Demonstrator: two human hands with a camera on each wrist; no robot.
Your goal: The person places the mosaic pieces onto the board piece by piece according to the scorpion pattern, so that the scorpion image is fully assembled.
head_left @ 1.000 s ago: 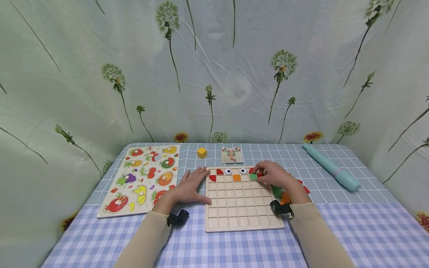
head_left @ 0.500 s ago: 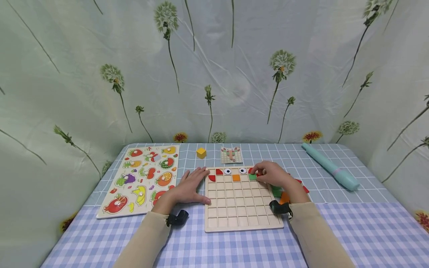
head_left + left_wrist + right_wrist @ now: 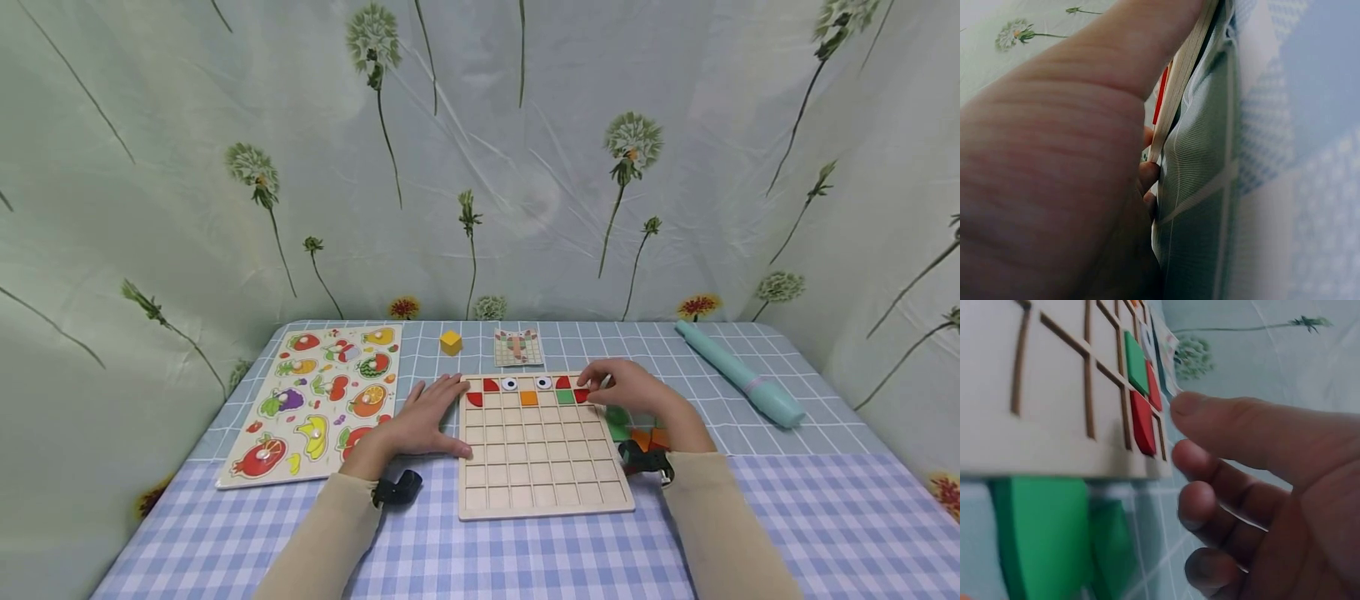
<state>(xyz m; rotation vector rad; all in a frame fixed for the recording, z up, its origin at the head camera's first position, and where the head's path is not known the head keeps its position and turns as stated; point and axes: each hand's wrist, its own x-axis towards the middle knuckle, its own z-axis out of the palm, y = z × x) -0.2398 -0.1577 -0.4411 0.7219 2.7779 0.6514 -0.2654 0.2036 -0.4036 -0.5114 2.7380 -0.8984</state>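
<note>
A wooden grid board (image 3: 540,471) lies in the middle, with tiles in its far rows. My left hand (image 3: 427,421) spreads along the board's left edge, thumb and fingers touching it; in the left wrist view the fingertips meet the board's side. At the far right corner, my right hand (image 3: 626,387) hovers beside a red quarter-round tile (image 3: 1142,423) seated in its cell. Thumb and fingers are apart there, with nothing between them. Next to that tile sit a green square tile (image 3: 566,397) and another red tile (image 3: 564,382). An orange tile (image 3: 529,398) and two eye tiles (image 3: 510,383) are further left.
Loose green tiles (image 3: 617,427) and orange tiles (image 3: 641,438) lie right of the board, partly under my right arm. A pattern card (image 3: 518,348) and yellow block (image 3: 451,342) stand behind. A fruit puzzle (image 3: 322,392) lies left, a teal roll (image 3: 742,375) right.
My right hand has drawn back to the right from the green tile and the red tile at the corner, uncovering them in the board. My left hand has stayed put.
</note>
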